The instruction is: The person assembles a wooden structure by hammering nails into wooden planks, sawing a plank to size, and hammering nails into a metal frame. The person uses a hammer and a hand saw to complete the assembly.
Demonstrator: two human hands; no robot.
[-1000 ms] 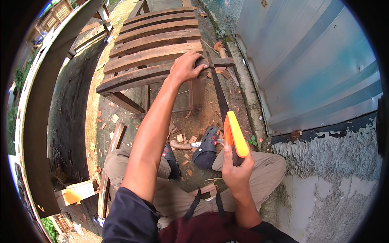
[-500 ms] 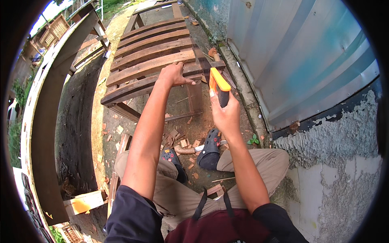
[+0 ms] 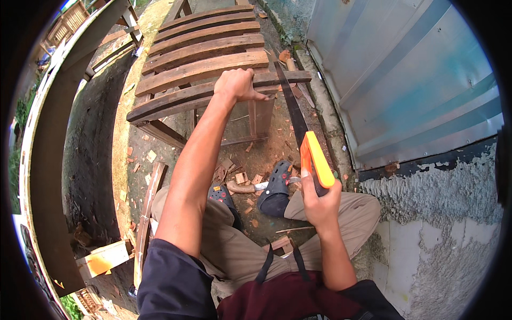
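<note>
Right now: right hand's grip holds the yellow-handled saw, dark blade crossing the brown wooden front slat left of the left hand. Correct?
Wrong side: the head view shows the dark blade crossing the brown wooden front slat right of the left hand. The right hand's grip does hold the yellow-handled saw.

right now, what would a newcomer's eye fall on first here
Most likely the saw, its yellow-orange handle in the right hand right of centre and its dark blade crossing the front slat near that slat's right end. Next comes the left hand, on the same slat left of the blade, and the blue-grey metal sheet filling the upper right.
</note>
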